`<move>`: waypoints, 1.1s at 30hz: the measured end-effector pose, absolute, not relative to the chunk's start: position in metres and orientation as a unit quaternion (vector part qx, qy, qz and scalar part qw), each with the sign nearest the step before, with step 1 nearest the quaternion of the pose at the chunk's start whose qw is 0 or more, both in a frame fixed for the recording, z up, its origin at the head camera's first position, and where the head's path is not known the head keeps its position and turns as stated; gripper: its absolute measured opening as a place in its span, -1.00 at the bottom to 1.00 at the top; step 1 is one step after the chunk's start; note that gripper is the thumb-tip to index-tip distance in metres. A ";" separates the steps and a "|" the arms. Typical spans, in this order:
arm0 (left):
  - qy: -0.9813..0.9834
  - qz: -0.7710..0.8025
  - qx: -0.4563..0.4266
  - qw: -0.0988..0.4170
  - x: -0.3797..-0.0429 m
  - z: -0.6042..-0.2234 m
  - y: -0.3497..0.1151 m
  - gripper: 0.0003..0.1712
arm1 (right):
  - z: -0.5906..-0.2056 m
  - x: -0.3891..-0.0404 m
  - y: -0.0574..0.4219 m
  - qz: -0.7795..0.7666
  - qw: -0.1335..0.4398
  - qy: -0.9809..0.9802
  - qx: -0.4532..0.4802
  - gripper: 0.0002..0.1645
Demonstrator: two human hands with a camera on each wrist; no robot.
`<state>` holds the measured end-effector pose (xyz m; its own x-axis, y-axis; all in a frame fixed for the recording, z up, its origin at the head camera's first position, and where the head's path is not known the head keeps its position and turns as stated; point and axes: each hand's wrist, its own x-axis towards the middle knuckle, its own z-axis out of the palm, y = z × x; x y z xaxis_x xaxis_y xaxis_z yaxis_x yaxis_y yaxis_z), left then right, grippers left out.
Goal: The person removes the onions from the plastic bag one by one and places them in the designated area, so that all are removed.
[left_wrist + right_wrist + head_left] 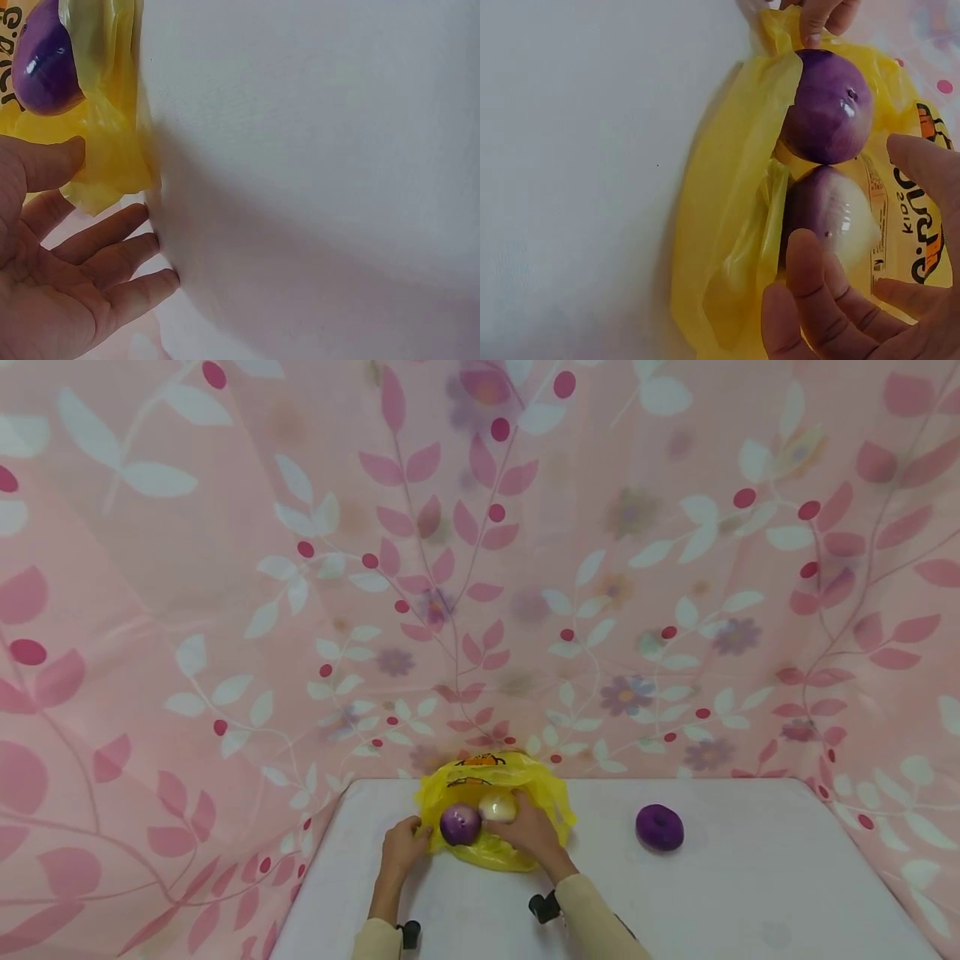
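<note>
A yellow plastic bag (489, 857) with printed lettering lies with its mouth spread at the back of the table. Two glossy, turnip-like round things sit in its mouth: a mostly purple one (832, 112) and a cream-and-purple one (847, 206). My left hand (403, 845) pinches the bag's left edge between thumb and index finger, its other fingers spread below in the left wrist view. My right hand (534, 831) reaches over the bag's right side, with thumb and fingers parted around the cream-and-purple thing. One fingertip overlaps it in the right wrist view.
A purple round thing (660, 828) with a dimple in its middle lies on the white tabletop (742, 893) to the right. Right behind the table hangs a pink cloth (525, 635) with leaves and flowers, continuing down both sides. Small black devices (544, 907) are worn at the wrists.
</note>
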<state>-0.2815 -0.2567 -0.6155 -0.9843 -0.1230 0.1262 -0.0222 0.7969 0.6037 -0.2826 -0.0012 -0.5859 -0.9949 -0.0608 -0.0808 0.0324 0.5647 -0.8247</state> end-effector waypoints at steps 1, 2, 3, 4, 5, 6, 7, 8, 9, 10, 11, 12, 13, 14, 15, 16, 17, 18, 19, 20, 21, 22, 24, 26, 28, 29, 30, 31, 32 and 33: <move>-0.945 -0.316 0.039 0.079 -0.282 -0.615 -0.257 -0.80 | -0.586 -0.283 -0.001 -0.466 0.054 0.883 -0.008 0.09; -0.944 -0.317 0.040 0.079 -0.281 -0.615 -0.257 -0.79 | -0.586 -0.283 -0.001 -0.468 0.058 0.882 -0.010 0.09; -0.944 -0.318 0.042 0.078 -0.281 -0.615 -0.257 -0.79 | -0.586 -0.284 -0.001 -0.469 0.062 0.881 -0.011 0.08; -0.943 -0.320 0.041 0.076 -0.281 -0.615 -0.257 -0.78 | -0.587 -0.284 -0.001 -0.472 0.064 0.879 -0.013 0.07; -0.943 -0.323 0.043 0.074 -0.281 -0.616 -0.258 -0.77 | -0.588 -0.284 -0.001 -0.474 0.065 0.878 -0.014 0.05; -0.942 -0.325 0.046 0.071 -0.280 -0.616 -0.258 -0.76 | -0.589 -0.285 -0.002 -0.476 0.067 0.877 -0.014 0.05; -0.942 -0.326 0.048 0.068 -0.279 -0.616 -0.258 -0.75 | -0.590 -0.285 -0.002 -0.479 0.073 0.875 -0.012 0.04; -0.941 -0.328 0.051 0.066 -0.278 -0.617 -0.259 -0.74 | -0.590 -0.285 -0.003 -0.484 0.077 0.872 -0.009 0.04; -0.941 -0.328 0.054 0.065 -0.277 -0.617 -0.259 -0.75 | -0.591 -0.284 -0.004 -0.487 0.082 0.869 -0.006 0.06; -0.941 -0.328 0.055 0.066 -0.276 -0.618 -0.259 -0.75 | -0.591 -0.284 -0.005 -0.492 0.084 0.866 -0.006 0.07; -0.940 -0.329 0.058 0.065 -0.275 -0.618 -0.259 -0.76 | -0.590 -0.284 -0.005 -0.497 0.087 0.863 -0.006 0.09; -0.940 -0.328 0.057 0.067 -0.275 -0.619 -0.259 -0.77 | -0.590 -0.284 -0.005 -0.499 0.088 0.862 -0.007 0.10; -0.940 -0.329 0.056 0.069 -0.275 -0.619 -0.259 -0.78 | -0.589 -0.284 -0.006 -0.500 0.089 0.861 -0.007 0.12; -0.940 -0.328 0.054 0.071 -0.276 -0.619 -0.259 -0.80 | -0.588 -0.285 -0.006 -0.503 0.087 0.860 -0.009 0.13; -0.941 -0.327 0.049 0.075 -0.276 -0.619 -0.259 -0.81 | -0.587 -0.285 -0.006 -0.501 0.086 0.861 -0.010 0.14; -0.941 -0.327 0.047 0.076 -0.277 -0.619 -0.259 -0.82 | -0.586 -0.286 -0.006 -0.501 0.085 0.861 -0.011 0.14; -0.941 -0.326 0.044 0.078 -0.277 -0.619 -0.259 -0.83 | -0.585 -0.287 -0.006 -0.500 0.087 0.862 -0.010 0.15; -0.941 -0.325 0.043 0.080 -0.277 -0.619 -0.259 -0.84 | -0.585 -0.288 -0.006 -0.497 0.088 0.863 -0.007 0.16; -0.942 -0.322 0.044 0.081 -0.278 -0.618 -0.259 -0.84 | -0.585 -0.289 -0.006 -0.496 0.090 0.864 -0.004 0.17; -0.943 -0.321 0.043 0.082 -0.278 -0.618 -0.259 -0.84 | -0.584 -0.290 -0.006 -0.494 0.091 0.865 -0.004 0.18; -0.943 -0.320 0.043 0.083 -0.278 -0.618 -0.259 -0.84 | -0.585 -0.291 -0.007 -0.491 0.092 0.866 -0.004 0.19; -0.943 -0.321 0.046 0.082 -0.279 -0.617 -0.259 -0.84 | -0.586 -0.292 -0.007 -0.489 0.093 0.867 -0.004 0.19; -0.942 -0.322 0.046 0.079 -0.279 -0.617 -0.259 -0.83 | -0.587 -0.294 -0.006 -0.484 0.095 0.870 -0.007 0.18; -0.943 -0.321 0.042 0.080 -0.280 -0.617 -0.259 -0.82 | -0.590 -0.296 -0.006 -0.481 0.096 0.871 -0.012 0.17; -0.943 -0.320 0.040 0.080 -0.281 -0.617 -0.258 -0.81 | -0.594 -0.298 -0.005 -0.482 0.098 0.871 -0.015 0.15; -0.943 -0.322 0.040 0.079 -0.281 -0.617 -0.258 -0.81 | -0.596 -0.299 -0.005 -0.484 0.100 0.869 -0.017 0.15; -0.943 -0.322 0.038 0.079 -0.281 -0.617 -0.258 -0.81 | -0.597 -0.300 -0.005 -0.485 0.102 0.868 -0.019 0.15; -0.942 -0.323 0.037 0.080 -0.281 -0.617 -0.258 -0.81 | -0.598 -0.300 -0.005 -0.488 0.104 0.866 -0.017 0.15; -0.942 -0.324 0.038 0.080 -0.281 -0.617 -0.258 -0.81 | -0.599 -0.301 -0.005 -0.490 0.104 0.865 -0.019 0.15; -0.941 -0.325 0.037 0.080 -0.281 -0.617 -0.258 -0.82 | -0.600 -0.301 -0.005 -0.491 0.104 0.865 -0.019 0.16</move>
